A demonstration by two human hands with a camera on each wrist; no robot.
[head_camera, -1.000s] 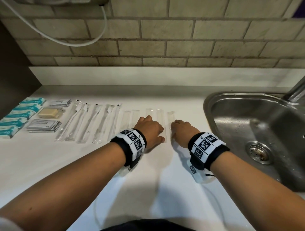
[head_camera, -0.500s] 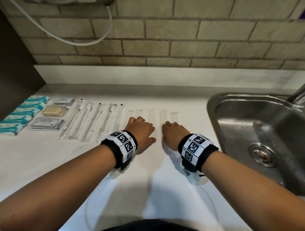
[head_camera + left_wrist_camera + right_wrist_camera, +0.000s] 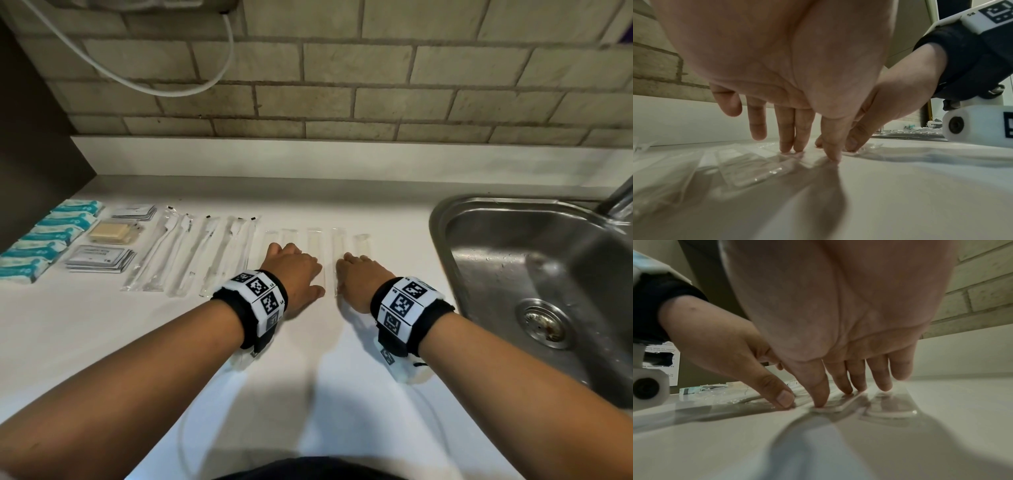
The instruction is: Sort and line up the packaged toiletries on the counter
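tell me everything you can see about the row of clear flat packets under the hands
The clear flat packets are long, narrow strips of glossy see-through plastic; their contents cannot be made out. About five lie flat and parallel on the white counter, between the wrapped toothbrushes and the sink, long sides pointing toward the wall. The left hand and right hand press straight fingertips onto their near ends, covering those parts. The rightmost packet's far end sits slightly nearer than its neighbour's.

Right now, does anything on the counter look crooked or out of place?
Nothing stands out. The teal packs, sachets, toothbrush sleeves and clear flat packets lie in tidy rows. The left hand and right hand press fingertips on the clear packets.
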